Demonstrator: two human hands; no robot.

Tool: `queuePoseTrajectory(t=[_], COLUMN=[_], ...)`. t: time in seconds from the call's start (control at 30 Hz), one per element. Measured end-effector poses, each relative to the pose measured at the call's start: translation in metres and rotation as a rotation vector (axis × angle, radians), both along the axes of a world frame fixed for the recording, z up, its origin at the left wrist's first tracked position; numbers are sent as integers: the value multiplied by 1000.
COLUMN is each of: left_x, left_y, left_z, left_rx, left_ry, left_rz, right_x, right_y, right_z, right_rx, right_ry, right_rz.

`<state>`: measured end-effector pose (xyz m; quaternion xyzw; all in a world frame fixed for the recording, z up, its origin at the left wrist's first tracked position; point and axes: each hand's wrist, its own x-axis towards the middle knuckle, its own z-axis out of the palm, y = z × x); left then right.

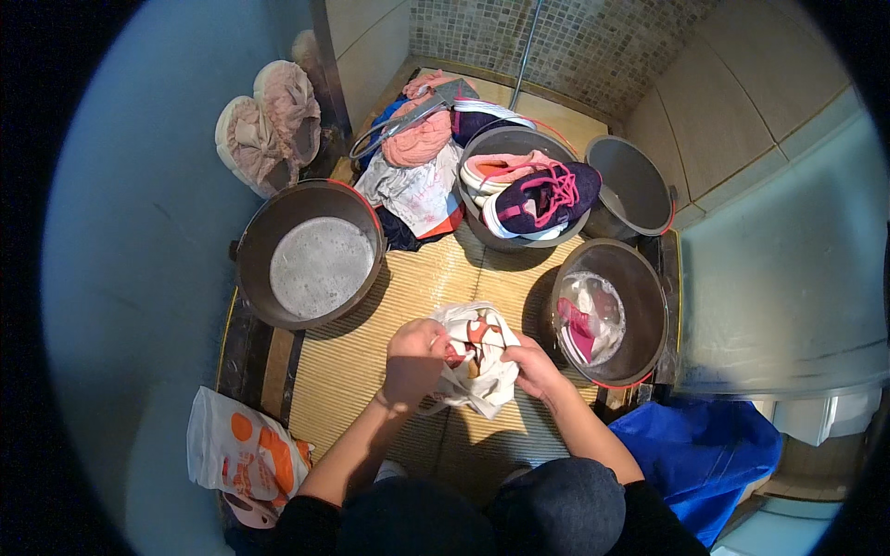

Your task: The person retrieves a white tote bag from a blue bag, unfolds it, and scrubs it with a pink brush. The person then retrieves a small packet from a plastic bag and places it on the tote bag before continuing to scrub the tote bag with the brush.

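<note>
Low over the ribbed floor, between my two bare hands, is a bunched, white printed garment with brown and red patches. My left hand is closed on its left side, fingers curled into the fabric. At the opposite edge, my right hand pinches a fold between thumb and fingers. The garment is too crumpled to tell its exact kind. Just right of my right hand stands a dark bucket holding water with a pink and white cloth item in it. Another bucket, with foamy water, stands to the left.
Farther back, a bucket holds purple sneakers and a pale pink shoe. Another dark bucket stands beside it. A clothes pile lies back left. Pinkish slippers, a plastic bag and blue fabric edge the space.
</note>
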<state>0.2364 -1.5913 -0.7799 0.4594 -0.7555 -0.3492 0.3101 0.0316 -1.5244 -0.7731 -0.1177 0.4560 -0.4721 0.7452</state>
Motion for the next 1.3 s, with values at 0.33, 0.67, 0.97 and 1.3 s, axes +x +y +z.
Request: queuePoseTrajectory(t=[0.33, 0.67, 0.97, 1.3], left_x=[-52, -20, 13, 40], left_y=[0, 12, 0, -17], left_z=[35, 20, 9, 43], left_rx=[424, 459, 209, 507], left_ry=[511, 396, 454, 1043], left_rz=[-361, 135, 218, 84], right_x=[2, -4, 35, 18], right_y=[8, -2, 1, 16], right_z=[-24, -24, -18, -73], right_rx=[-69, 48, -272, -304], right_ry=[-262, -558, 1169, 1269], right_rz=[82, -306, 74, -197])
